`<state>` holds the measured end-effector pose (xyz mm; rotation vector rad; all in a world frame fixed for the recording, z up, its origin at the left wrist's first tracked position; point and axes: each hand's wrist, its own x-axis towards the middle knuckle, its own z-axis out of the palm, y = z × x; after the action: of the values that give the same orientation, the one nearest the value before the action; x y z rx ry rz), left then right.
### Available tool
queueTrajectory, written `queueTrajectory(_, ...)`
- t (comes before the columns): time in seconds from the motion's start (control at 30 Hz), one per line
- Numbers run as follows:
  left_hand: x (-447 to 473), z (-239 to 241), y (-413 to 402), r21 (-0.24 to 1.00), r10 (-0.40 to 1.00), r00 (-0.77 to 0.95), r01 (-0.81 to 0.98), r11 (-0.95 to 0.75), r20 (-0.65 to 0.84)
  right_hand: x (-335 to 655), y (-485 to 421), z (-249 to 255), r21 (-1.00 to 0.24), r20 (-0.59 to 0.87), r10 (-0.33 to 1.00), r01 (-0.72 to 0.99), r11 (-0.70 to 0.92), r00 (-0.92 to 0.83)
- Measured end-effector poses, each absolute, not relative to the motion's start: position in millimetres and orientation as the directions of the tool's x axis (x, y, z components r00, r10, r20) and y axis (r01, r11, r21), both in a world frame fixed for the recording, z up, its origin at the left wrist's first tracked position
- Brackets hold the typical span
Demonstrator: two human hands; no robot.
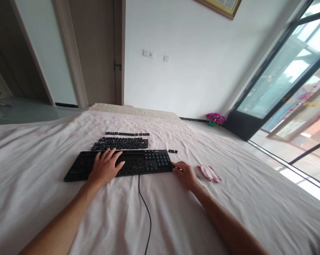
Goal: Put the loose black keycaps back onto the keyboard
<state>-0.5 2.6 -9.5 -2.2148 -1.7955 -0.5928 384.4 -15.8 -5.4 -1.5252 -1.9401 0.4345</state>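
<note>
The person's left hand (pixel 106 168) is lying flat and open, fingers spread, on the left-middle of the black keyboard (pixel 120 165), seemingly pinning it to the pink bedsheet (pixel 43 148). The keyboard's long axis is running left to right across the bed, cable (pixel 146 212) trailing toward the person. Beyond it, loose keycaps (pixel 122 143) are sitting in rows. The right hand (pixel 186 173) is bracing the keyboard's right end, fingers loosely curled, beside a pink cloth (pixel 209 173)

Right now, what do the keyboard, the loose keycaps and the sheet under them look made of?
Keyboard: matte black plastic by its look, no shine. Loose keycaps: likely the same dull black plastic. Sheet: soft woven fabric, pale pink with a faint floral print, visibly creased.
</note>
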Motion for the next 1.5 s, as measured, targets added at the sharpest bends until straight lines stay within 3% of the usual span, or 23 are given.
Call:
queueTrajectory(0.3, -1, -10, 3, 0.095, 0.887, 0.155, 0.972, -0.216, 0.434, 373, -18, 16, -0.503, 0.28, 0.943, 0.81, 0.302, -0.177)
queueTrajectory(0.63, -2, -11, 3, 0.064, 0.873, 0.167, 0.973, -0.22, 0.459, 377, -20, 0, -0.468, 0.418, 0.878, 0.774, 0.427, -0.232)
queueTrajectory(0.8, -2, -12, 4, 0.079, 0.874, 0.162, 0.972, -0.222, 0.458, 375, -22, 7, -0.406, 0.395, 0.871, 0.795, 0.45, -0.292)
queueTrajectory(1.23, -3, -6, 1, 0.084, 0.869, 0.17, 0.969, -0.234, 0.465, 361, -19, 19, -0.384, 0.289, 0.952, 0.898, 0.215, -0.105)
queueTrajectory(1.5, -3, -5, 0, 0.098, 0.865, 0.175, 0.964, -0.248, 0.471, 360, -21, 7, -0.519, 0.272, 0.96, 0.85, 0.089, 0.065)
